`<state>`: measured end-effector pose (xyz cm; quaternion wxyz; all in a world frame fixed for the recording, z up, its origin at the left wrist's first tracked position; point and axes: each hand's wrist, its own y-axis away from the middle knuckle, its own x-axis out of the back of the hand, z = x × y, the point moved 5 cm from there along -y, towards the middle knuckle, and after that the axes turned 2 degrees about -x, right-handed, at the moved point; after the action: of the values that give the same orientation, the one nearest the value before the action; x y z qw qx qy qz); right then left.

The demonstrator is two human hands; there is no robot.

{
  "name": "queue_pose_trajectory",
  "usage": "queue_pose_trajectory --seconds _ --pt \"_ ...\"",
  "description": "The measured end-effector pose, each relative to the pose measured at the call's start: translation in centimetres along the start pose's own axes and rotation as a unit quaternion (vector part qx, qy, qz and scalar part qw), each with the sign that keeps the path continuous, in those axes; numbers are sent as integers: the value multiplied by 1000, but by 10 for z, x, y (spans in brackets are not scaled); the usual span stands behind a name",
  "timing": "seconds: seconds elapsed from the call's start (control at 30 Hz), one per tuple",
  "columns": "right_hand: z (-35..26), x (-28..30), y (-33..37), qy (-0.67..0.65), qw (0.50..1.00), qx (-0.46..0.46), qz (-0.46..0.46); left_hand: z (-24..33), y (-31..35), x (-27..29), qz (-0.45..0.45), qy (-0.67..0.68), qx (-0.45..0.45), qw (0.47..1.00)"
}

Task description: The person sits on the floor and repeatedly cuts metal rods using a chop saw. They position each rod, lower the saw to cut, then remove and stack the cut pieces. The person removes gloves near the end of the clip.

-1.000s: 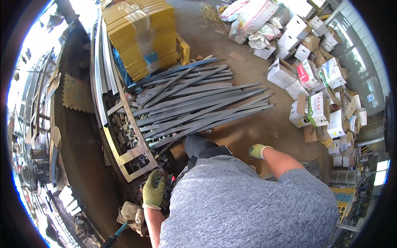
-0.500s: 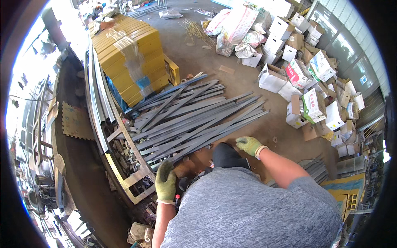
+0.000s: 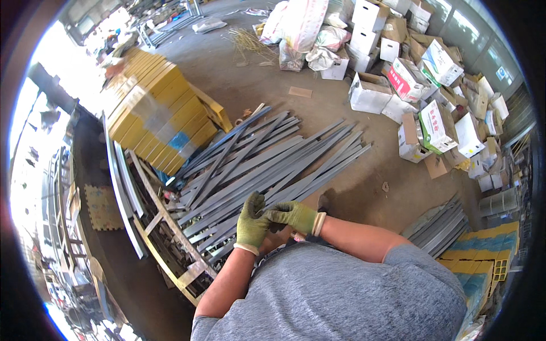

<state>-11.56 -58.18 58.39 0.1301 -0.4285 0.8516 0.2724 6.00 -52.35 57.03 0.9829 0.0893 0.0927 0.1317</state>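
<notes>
Both my hands wear yellow-green work gloves and meet in front of my chest. My left hand (image 3: 251, 226) is raised with its fingers curled inward. Against its thumb side, my right hand (image 3: 294, 217) presses its fingers together; whether something small sits between them is hidden. Beyond the gloves, many long grey metal strips (image 3: 267, 165) lie in a loose, crossing pile on the floor, apart from my hands as far as I can see.
A tall stack of yellow panels (image 3: 187, 108) stands behind the strips at left, beside a metal frame (image 3: 156, 219). Cardboard boxes (image 3: 438, 128) and white sacks (image 3: 301, 25) heap up at right and far. More grey strips (image 3: 438, 227) lie at near right, by yellow-and-blue stacks (image 3: 478, 253).
My hands were apart, the left low by the frame and the right out to the side. Now they have come together. The view has shifted slightly.
</notes>
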Motion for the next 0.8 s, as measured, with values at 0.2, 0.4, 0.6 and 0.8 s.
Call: queue_pose_trajectory --seconds 0.2,0.4,0.6,0.8 --pt "-44 206 -33 -120 989 16 87 -21 -159 -156 -1 -32 76 997" --pt "-128 419 -16 -174 965 3 198 -31 -313 -344 -36 -132 138 981" --pt "-186 595 36 -165 905 60 387 -32 -411 -507 -174 -178 251 936" --pt "-237 697 67 -78 904 87 411 44 -483 -591 -454 -415 -232 753"
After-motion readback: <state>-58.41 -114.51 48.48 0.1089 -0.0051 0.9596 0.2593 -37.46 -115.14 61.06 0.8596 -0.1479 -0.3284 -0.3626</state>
